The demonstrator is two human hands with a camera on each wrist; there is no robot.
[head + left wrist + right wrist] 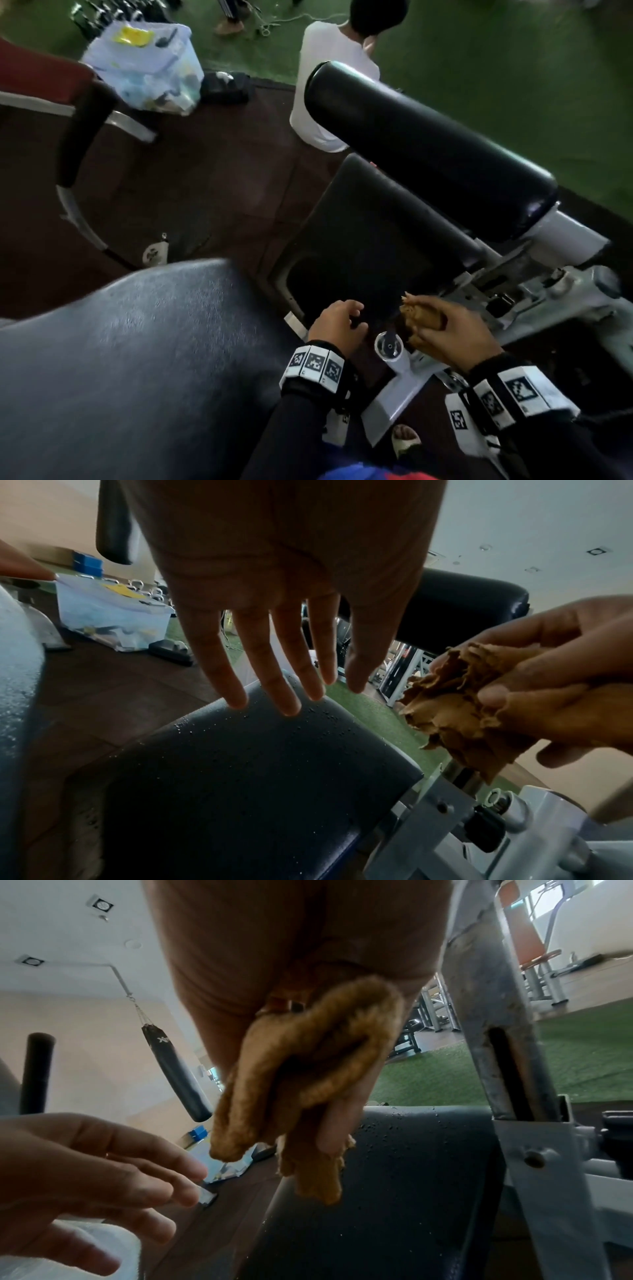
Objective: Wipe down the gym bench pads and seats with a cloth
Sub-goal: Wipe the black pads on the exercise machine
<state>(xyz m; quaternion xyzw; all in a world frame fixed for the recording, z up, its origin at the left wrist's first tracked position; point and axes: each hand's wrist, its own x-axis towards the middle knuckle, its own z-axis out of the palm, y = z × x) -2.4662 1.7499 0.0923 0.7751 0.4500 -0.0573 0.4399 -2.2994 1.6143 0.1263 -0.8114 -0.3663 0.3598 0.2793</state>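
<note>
In the head view my left hand point(337, 320) hovers over the near edge of the black seat pad point(363, 240). My right hand point(452, 334) beside it grips a bunched brown cloth point(419, 317). The left wrist view shows the left hand's fingers point(274, 674) straight and spread above the seat pad point(257, 777), which carries water droplets, with the cloth point(455, 704) held at the right. In the right wrist view the cloth point(308, 1074) hangs from my hand just above the seat pad point(404, 1177). A black roller pad point(428, 147) lies beyond the seat.
A large grey back pad point(137, 342) fills the near left. The grey metal frame point(534, 291) and a round knob point(388, 346) sit right of the seat. A person in a white shirt point(329, 85) sits beyond it, near a clear plastic bin point(147, 68).
</note>
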